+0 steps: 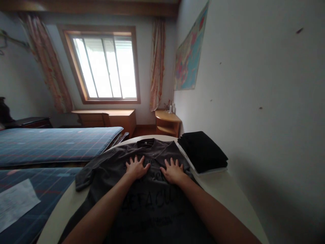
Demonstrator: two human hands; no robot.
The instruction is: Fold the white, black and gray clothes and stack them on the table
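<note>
A dark grey T-shirt (152, 210) with black lettering lies spread on a pale round table (241, 203), its collar pointing away from me. My left hand (137, 168) rests flat on the upper chest of the shirt, fingers spread. Beside it, my right hand (173, 171) also presses flat on the chest, fingers apart. The left sleeve stretches out toward the table's left edge. On the right, the shirt's sleeve side is partly hidden by my forearm and lies close to a stack of folded black cloth (203, 150).
Beds with blue plaid mattresses (58, 142) stand left of the table, with a paper sheet (17, 200) on the nearer one. A white wall (274, 135) runs along the right. Behind are a wooden desk (119, 118) and a corner shelf (167, 116) beneath a window.
</note>
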